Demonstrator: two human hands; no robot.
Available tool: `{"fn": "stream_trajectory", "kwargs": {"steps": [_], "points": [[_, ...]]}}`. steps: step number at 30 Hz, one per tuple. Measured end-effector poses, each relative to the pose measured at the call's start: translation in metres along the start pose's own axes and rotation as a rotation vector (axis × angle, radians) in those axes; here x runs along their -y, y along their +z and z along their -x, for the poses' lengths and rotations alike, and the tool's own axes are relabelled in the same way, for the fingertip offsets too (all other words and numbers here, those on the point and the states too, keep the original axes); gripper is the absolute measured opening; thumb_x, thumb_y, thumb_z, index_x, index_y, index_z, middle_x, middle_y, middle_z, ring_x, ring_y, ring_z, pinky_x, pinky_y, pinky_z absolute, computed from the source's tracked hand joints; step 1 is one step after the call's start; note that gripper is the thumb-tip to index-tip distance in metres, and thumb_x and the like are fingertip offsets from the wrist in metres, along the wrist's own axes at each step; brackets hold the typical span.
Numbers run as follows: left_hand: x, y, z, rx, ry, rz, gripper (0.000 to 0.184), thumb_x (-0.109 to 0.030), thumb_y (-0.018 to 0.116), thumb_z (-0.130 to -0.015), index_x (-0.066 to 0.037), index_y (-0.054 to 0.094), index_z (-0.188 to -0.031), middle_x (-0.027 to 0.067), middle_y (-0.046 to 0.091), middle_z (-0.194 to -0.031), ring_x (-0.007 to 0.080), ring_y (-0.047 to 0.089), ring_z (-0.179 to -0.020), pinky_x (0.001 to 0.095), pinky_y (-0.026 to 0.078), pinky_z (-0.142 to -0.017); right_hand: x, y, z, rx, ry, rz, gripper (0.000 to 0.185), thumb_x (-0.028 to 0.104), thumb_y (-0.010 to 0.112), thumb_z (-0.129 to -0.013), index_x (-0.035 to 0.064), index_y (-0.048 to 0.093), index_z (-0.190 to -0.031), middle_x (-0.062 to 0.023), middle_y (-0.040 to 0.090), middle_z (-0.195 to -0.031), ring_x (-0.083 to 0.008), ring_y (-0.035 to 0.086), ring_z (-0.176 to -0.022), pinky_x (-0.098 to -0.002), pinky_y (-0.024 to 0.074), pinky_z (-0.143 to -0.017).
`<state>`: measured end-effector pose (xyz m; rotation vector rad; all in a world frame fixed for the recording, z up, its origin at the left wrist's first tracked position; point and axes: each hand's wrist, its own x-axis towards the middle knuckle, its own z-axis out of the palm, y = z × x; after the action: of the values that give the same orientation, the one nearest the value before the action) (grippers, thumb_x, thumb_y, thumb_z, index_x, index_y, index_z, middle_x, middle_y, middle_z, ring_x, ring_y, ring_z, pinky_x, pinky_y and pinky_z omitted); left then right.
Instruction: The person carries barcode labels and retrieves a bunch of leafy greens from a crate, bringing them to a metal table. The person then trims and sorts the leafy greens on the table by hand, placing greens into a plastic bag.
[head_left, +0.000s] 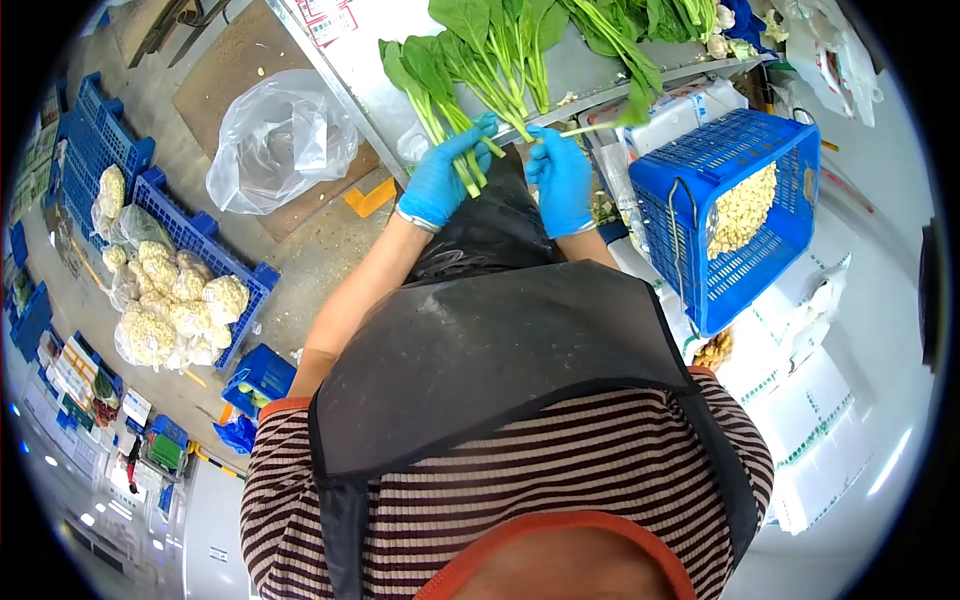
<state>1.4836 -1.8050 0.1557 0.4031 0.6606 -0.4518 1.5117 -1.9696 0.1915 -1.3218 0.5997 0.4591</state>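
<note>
My left hand (447, 180), in a blue glove, is closed around the stems of a few leafy greens (432, 95); their cut ends stick out below the fingers. My right hand (560, 182), gloved in blue too, pinches the thin end of a single green stem (598, 127), whose leaf is smeared by motion at the right. More leafy greens (500, 60) lie on the metal table (372, 95) just beyond both hands, leaves pointing away from me. Another pile of greens (630, 40) rests farther right along the table edge.
To the right stands a blue crate (690, 160) with peeled garlic cloves (745, 212) inside. A clear plastic bag (285, 140) lies on the floor at left. Beyond it, bags of pale cloves (180, 300) sit on blue pallets (195, 215). White sacks (800, 430) are at lower right.
</note>
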Motion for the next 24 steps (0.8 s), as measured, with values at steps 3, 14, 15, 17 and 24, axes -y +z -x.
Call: {"fn": "stream_trajectory", "kwargs": {"steps": [3, 14, 15, 17, 24], "points": [[-0.005, -0.005, 0.008, 0.108, -0.049, -0.009, 0.045, -0.016, 0.056, -0.094, 0.000, 0.047, -0.135, 0.0054, 0.064, -0.098, 0.0097, 0.059, -0.076, 0.0217, 0.048, -0.063, 0.001, -0.017, -0.010, 0.110, 0.057, 0.189, 0.019, 0.022, 0.059, -0.093, 0.0041, 0.064, -0.088, -0.0021, 0.058, -0.066, -0.0081, 0.051, -0.048, -0.0213, 0.0380, -0.044], [0.003, -0.026, 0.004, 0.051, -0.053, 0.011, 0.037, -0.015, 0.058, -0.093, 0.001, 0.054, -0.127, 0.0059, 0.062, -0.094, 0.0100, 0.055, -0.077, 0.0232, 0.046, -0.063, -0.005, 0.008, -0.004, 0.329, 0.145, 0.315, 0.019, 0.020, 0.066, -0.089, 0.0019, 0.065, -0.095, -0.0018, 0.060, -0.068, -0.0065, 0.051, -0.050, -0.0207, 0.0391, -0.043], [0.004, -0.027, 0.003, 0.042, -0.057, 0.003, 0.036, -0.016, 0.058, -0.093, 0.000, 0.055, -0.125, 0.0052, 0.062, -0.093, 0.0098, 0.055, -0.076, 0.0233, 0.046, -0.063, -0.005, 0.011, -0.004, 0.325, 0.117, 0.345, 0.019, 0.020, 0.067, -0.089, 0.0020, 0.065, -0.095, -0.0016, 0.060, -0.068, -0.0063, 0.051, -0.051, -0.0208, 0.0391, -0.043], [0.004, -0.020, 0.003, 0.022, -0.035, -0.021, 0.035, -0.018, 0.059, -0.093, 0.000, 0.056, -0.123, 0.0043, 0.062, -0.093, 0.0097, 0.055, -0.076, 0.0234, 0.047, -0.063, -0.003, 0.014, -0.004, 0.311, 0.059, 0.404, 0.018, 0.019, 0.067, -0.088, 0.0022, 0.065, -0.095, -0.0013, 0.060, -0.068, -0.0058, 0.053, -0.054, -0.0211, 0.0392, -0.043], [0.004, -0.012, 0.000, -0.070, 0.052, -0.070, 0.038, -0.021, 0.061, -0.092, 0.000, 0.058, -0.123, 0.0041, 0.064, -0.097, 0.0098, 0.059, -0.085, 0.0223, 0.046, -0.069, -0.013, -0.011, -0.014, 0.111, 0.123, -0.004, 0.022, 0.018, 0.066, -0.087, 0.0006, 0.064, -0.100, -0.0036, 0.063, -0.075, -0.0090, 0.057, -0.063, -0.0224, 0.0453, -0.053]]}}
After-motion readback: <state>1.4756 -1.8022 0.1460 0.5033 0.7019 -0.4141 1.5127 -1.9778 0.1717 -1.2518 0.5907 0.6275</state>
